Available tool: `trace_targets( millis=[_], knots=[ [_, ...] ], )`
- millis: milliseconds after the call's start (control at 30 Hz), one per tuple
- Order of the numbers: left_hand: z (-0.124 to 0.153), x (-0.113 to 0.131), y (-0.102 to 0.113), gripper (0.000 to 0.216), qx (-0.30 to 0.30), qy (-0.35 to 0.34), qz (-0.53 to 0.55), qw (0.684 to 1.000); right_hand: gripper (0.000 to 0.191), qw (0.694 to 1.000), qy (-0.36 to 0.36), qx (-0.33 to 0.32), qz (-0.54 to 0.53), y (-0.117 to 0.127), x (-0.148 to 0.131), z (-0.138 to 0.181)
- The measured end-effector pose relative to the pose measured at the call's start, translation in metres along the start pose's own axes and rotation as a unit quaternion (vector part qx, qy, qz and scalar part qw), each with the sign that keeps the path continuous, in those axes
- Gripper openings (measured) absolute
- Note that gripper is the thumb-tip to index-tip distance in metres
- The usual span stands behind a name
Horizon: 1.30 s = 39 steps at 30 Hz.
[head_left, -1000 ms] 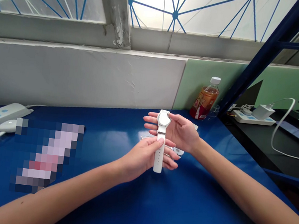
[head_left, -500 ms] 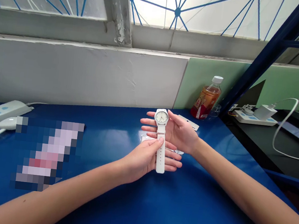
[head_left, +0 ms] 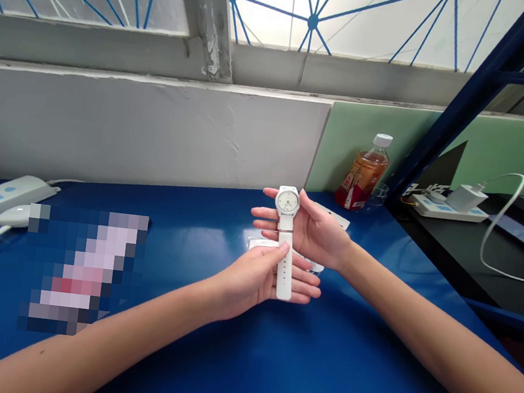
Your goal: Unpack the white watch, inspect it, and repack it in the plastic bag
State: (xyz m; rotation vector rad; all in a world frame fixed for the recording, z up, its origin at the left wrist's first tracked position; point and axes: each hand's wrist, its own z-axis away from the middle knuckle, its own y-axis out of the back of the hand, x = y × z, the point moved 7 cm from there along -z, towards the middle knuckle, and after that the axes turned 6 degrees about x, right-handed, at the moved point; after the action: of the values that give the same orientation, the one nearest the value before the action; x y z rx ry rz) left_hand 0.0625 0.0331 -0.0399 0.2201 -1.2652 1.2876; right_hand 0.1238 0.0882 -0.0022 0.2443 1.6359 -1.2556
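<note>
Scuffed pale wall (head_left: 132, 131) behind glossy blue desk (head_left: 271, 368); clear plastic bottle (head_left: 362, 179) with white cap stands at back right. On my feed, white watch (head_left: 286, 223) held above desk, near center: round case, pale dial, flat smooth strap punched with small holes. I see left hand (head_left: 250, 278) clamped on strap, thumb on top, fingers stretched beneath. Right hand (head_left: 321, 233) palm up behind case, fingers apart; whether thumb touches case, I can't tell.

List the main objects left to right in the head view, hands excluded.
White power strip → pixelated object → white watch → bottle with white cap → second power strip.
</note>
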Motion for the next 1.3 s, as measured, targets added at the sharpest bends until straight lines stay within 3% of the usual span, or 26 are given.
trace_targets(
  millis=[200,733,1300],
  knots=[
    [-0.0001,-0.0002,0.0031,0.048,0.027,0.011,-0.008,1.000,0.069,1.000,-0.024,0.001,-0.004,-0.0007,0.0000,0.0010],
    [0.0008,0.0039,0.0021,0.049,0.030,0.009,-0.021,0.999,0.071,0.999,-0.014,-0.035,-0.014,-0.0046,-0.0073,0.0028],
    [-0.0009,0.0062,-0.0015,0.038,-0.027,-0.028,0.016,0.999,0.051,0.999,0.011,-0.019,-0.023,0.0016,-0.0089,0.0032]
  ],
)
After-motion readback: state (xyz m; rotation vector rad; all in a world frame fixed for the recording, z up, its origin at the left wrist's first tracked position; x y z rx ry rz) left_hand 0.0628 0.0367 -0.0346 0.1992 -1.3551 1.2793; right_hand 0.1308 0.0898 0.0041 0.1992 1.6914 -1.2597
